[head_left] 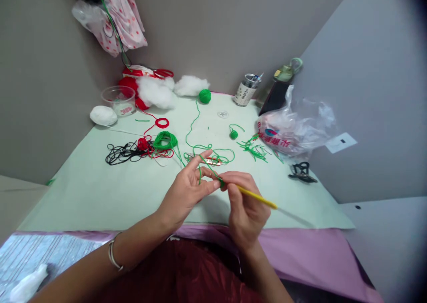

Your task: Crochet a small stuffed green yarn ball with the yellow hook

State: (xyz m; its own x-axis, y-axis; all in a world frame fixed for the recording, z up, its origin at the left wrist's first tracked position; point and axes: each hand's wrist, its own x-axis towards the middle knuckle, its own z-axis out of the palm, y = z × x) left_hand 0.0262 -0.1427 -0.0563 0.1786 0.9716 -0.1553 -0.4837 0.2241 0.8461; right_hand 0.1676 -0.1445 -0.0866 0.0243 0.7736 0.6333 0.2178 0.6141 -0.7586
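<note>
My left hand pinches a small green crochet piece between thumb and fingertips. Green yarn runs over its raised index finger down to that piece. Held like a pencil in my right hand is a crochet hook with a yellow handle; its tip is hidden at the green piece, where both hands meet. Just beyond the fingers, loose loops of green yarn lie over a slim patterned item. A green yarn ball sits farther back, its strand trailing forward.
Wound green yarn, tangled black cord and a red yarn ring lie left. White stuffing and a clear tub stand behind. Rightward are green scraps, a small green ball, a plastic bag and a black clip.
</note>
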